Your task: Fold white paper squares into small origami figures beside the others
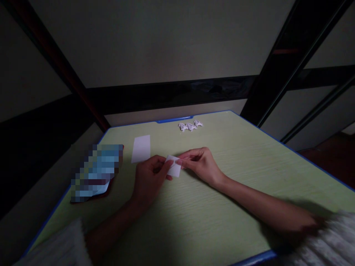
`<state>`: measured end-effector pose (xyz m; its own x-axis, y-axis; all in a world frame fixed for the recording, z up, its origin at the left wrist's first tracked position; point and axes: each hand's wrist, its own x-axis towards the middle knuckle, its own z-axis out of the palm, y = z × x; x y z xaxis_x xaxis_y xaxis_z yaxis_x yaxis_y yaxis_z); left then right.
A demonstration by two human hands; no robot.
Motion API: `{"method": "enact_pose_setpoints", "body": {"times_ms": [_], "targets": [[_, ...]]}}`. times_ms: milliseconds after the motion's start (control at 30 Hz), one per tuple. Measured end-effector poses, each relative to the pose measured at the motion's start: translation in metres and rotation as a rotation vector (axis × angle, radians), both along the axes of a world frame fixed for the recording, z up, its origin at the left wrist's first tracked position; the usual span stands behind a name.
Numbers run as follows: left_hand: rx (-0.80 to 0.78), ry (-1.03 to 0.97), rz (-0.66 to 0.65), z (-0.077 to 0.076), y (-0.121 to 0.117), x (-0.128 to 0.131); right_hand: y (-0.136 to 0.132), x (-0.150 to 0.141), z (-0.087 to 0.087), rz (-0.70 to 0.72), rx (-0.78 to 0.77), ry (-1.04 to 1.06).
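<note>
Between my two hands, just above the table, is a small folded piece of white paper [174,170]. My left hand [151,173] pinches its left side, thumb on top and fingers beneath. From the other side, my right hand [201,164] grips the upper right edge between thumb and fingers. A fold line or flap shows near the thumb tips. Behind my left hand a flat white sheet of paper [141,147] lies on the table. Farther back sit several small folded paper figures [190,126], side by side.
The pale green table [249,166] has a blue edge and a blue handle-like piece [174,119] at the back. On the left lies a dark-red-edged tablet or case [102,173], its surface pixelated. A cabinet wall [166,44] with dark bands stands behind the table.
</note>
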<state>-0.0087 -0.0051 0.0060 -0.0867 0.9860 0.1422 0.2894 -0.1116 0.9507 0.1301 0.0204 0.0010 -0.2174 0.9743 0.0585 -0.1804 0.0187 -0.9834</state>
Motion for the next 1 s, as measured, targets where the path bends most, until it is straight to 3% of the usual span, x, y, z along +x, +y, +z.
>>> {"method": "enact_pose_setpoints", "body": {"times_ms": [500,767,1000], "targets": [[0.0,-0.069,-0.1,-0.0014,0.0104,-0.0045,0.0004,0.0023,0.0002,0.092,-0.017,-0.104],[0.071,0.119,-0.042,-0.0028,0.008,-0.0039,-0.0013,-0.0005,0.003,0.085,-0.002,-0.165],[0.145,0.358,-0.121,-0.0027,0.0061,-0.0032,-0.0011,0.0004,0.0015,0.176,0.003,-0.286]]}}
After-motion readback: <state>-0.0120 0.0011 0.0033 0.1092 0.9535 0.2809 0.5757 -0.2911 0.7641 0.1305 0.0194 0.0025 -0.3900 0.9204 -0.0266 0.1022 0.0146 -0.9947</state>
